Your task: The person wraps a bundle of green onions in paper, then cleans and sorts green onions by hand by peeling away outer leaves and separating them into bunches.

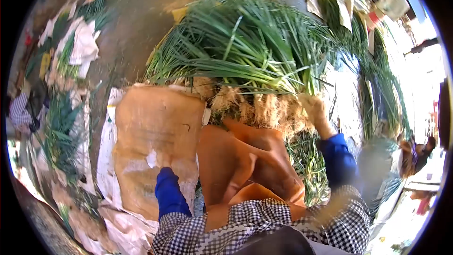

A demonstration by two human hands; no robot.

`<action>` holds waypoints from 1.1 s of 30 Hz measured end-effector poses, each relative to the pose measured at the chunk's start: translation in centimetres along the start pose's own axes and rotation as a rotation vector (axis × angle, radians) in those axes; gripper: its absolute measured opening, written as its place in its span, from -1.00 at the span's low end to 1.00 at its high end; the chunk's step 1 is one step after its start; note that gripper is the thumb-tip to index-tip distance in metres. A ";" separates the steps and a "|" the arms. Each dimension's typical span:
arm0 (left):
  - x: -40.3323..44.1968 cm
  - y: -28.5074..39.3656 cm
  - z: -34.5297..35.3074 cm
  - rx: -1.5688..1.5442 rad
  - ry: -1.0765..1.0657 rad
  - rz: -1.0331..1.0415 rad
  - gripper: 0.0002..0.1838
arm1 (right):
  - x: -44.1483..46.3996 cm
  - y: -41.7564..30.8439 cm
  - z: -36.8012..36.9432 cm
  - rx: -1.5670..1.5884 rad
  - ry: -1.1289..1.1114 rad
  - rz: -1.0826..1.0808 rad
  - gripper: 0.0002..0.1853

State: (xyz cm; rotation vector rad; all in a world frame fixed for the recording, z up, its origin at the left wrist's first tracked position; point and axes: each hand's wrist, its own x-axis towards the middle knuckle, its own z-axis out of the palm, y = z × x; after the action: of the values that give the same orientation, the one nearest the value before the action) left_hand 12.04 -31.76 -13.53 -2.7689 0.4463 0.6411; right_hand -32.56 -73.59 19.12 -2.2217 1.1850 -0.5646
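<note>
A big heap of green onions (pixel 255 38) lies in front of me, long green leaves pointing away and tangled pale roots (pixel 271 111) towards me. My right hand (pixel 312 109), tan below a blue cuff, is at the right end of the root row. Its fingers curl around the base of some green onions there, though the fingertips are hard to make out. My left arm, in a blue sleeve (pixel 170 191), reaches over a tan sack-like sheet (pixel 155 127). Past that cuff I cannot make out my left hand or its fingers.
An orange apron (pixel 236 160) covers my lap. Loose leaves (pixel 309 165) lie beside it on the right. More onion bundles stand at the right (pixel 382 80) and left (pixel 63 132). Pale sacking (pixel 85 42) lies at the upper left. A person in a checked top (pixel 20 111) is at the far left.
</note>
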 end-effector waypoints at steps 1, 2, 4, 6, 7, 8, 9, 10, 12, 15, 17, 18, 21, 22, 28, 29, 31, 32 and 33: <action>1.8 -0.3 2.1 0.050 -0.077 -0.057 -0.44 | 0.7 -1.1 -2.1 -0.180 0.009 0.168 -0.74; -1.7 1.0 -2.2 -0.193 0.122 0.060 -0.48 | 1.5 3.2 -2.1 -0.243 0.043 0.267 -0.64; -11.0 4.6 -14.4 -0.609 0.440 0.433 -0.56 | 1.4 4.2 -2.6 -0.371 0.200 0.252 -0.54; -19.1 8.2 -24.1 -0.830 0.288 0.396 -0.65 | 2.3 8.1 -1.2 -0.431 0.401 0.245 -0.42; -21.7 9.4 -26.6 -1.026 0.386 0.566 -0.67 | 2.7 10.0 -0.2 -0.578 0.466 0.198 -0.33; -24.3 10.4 -28.5 -1.216 0.487 0.741 -0.68 | 2.2 6.7 -0.6 -0.320 0.368 0.295 -0.29; -26.7 11.8 -29.9 -1.267 0.413 0.795 -0.71 | 1.9 5.5 0.2 -0.224 0.322 0.297 -0.32; -29.1 13.5 -30.9 -1.316 0.332 0.851 -0.72 | 1.9 5.0 0.5 -0.132 0.277 0.300 -0.34; -35.0 17.6 -32.4 -1.501 0.071 0.923 -0.74 | 2.4 6.9 1.3 -0.255 0.057 0.374 -0.57; -37.7 22.5 -29.2 -1.482 -0.225 1.065 -0.75 | 1.6 8.2 -1.5 -0.462 0.474 0.143 -0.64; -39.8 25.1 -26.1 -1.587 -0.422 1.025 -0.75 | 2.3 6.6 -1.7 -0.572 0.719 -0.283 -0.63; -40.6 26.5 -24.9 -1.637 -0.529 0.999 -0.74 | 3.1 5.4 -0.8 -0.472 0.599 -0.401 -0.61; -42.2 28.5 -23.0 -1.409 -0.578 1.013 -0.73 | 4.2 2.3 3.5 -0.680 -0.313 0.003 -0.57; -41.8 28.8 -22.0 -1.452 -0.636 1.000 -0.72 | 4.9 2.4 4.7 -0.767 -0.387 0.028 -0.52; -39.3 29.1 -18.7 -1.453 -0.739 0.913 -0.66 | -3.2 -0.5 -9.5 0.465 0.026 0.239 -0.65; -40.7 30.2 -18.0 -1.571 -0.802 0.799 -0.68 | -4.9 2.1 -8.6 0.624 -0.045 0.230 -0.68; -43.4 31.0 -19.9 -1.727 -1.031 0.512 -0.68 | -8.5 4.0 -6.1 0.845 -0.163 0.221 -0.69; -45.4 30.6 -20.9 -1.737 -1.228 0.326 -0.65 | -10.2 3.9 -3.2 1.013 -0.143 0.223 -0.66; -44.9 31.5 -18.1 -1.718 -1.221 0.386 -0.63 | -11.7 3.7 -0.3 1.180 -0.124 0.222 -0.62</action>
State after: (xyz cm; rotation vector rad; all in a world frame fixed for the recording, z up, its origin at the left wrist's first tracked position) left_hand -30.56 -55.95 17.15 -2.1885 0.0159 3.7540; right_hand -41.12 -65.47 15.71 -1.0848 0.6962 -0.7489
